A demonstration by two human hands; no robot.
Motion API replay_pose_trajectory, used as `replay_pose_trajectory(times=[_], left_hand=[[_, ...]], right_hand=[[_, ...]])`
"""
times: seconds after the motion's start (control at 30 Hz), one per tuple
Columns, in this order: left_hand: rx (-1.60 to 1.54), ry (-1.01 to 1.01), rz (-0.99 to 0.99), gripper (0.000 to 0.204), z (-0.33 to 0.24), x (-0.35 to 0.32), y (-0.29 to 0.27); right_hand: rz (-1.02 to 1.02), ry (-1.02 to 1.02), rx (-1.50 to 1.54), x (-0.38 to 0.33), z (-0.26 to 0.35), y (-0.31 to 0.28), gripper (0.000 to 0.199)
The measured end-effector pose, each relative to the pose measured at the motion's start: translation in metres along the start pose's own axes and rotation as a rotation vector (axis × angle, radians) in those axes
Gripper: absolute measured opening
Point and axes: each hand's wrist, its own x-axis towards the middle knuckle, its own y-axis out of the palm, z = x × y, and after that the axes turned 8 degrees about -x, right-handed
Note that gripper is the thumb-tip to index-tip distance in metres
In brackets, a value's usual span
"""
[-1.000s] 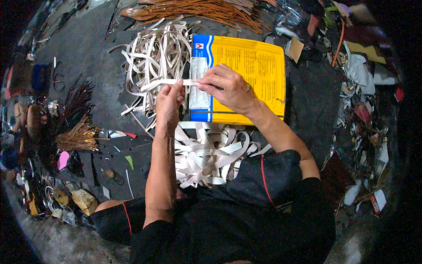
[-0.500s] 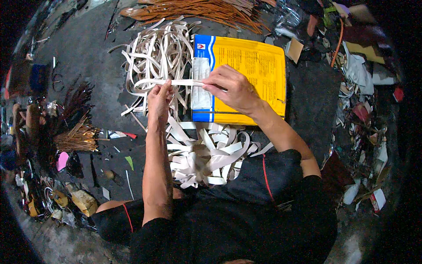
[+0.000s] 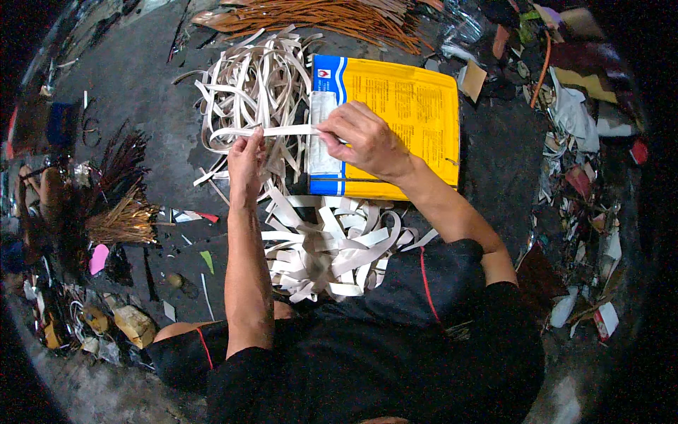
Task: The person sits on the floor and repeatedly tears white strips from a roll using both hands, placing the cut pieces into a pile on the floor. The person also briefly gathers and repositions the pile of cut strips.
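A narrow white strip [image 3: 291,130] runs level between my two hands. My left hand [image 3: 246,155] pinches it over the near part of a tangled heap of thin white strips [image 3: 247,85]. At its other end, my right hand [image 3: 364,140] grips the strip with bent fingers above a yellow flat panel with a blue and white band [image 3: 409,106]. A pale worn patch [image 3: 324,145] lies on the panel's blue side. Closer to my body sits a pile of wider white strips [image 3: 332,247].
Bundles of long orange-brown strips [image 3: 318,21] lie at the far edge. A bunch of thin brown sticks [image 3: 123,219] is on the left, near a pink scrap [image 3: 99,259]. Mixed scraps, including a white crumpled sheet [image 3: 573,113], line the right side.
Both hands have shifted slightly left, the left hand farther, with the strip still held between them. A longer stretch of strip shows between the hands. The panel and heaps stay put.
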Motion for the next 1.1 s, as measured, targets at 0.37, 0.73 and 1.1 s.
replay_pose_trajectory(times=[0.37,0.73,1.1], left_hand=[[0.066,0.042,-0.036,0.020,-0.006,0.007,-0.015],[-0.080,0.034,-0.019,0.021,-0.005,0.010,-0.031],[-0.041,-0.005,0.312,0.029,-0.022,-0.048,0.068]], right_hand=[[0.029,-0.003,-0.006,-0.004,-0.004,-0.001,0.013],[0.025,0.034,0.016,0.001,-0.003,0.002,0.013],[0.028,0.076,0.007,-0.003,0.001,-0.001,0.015]])
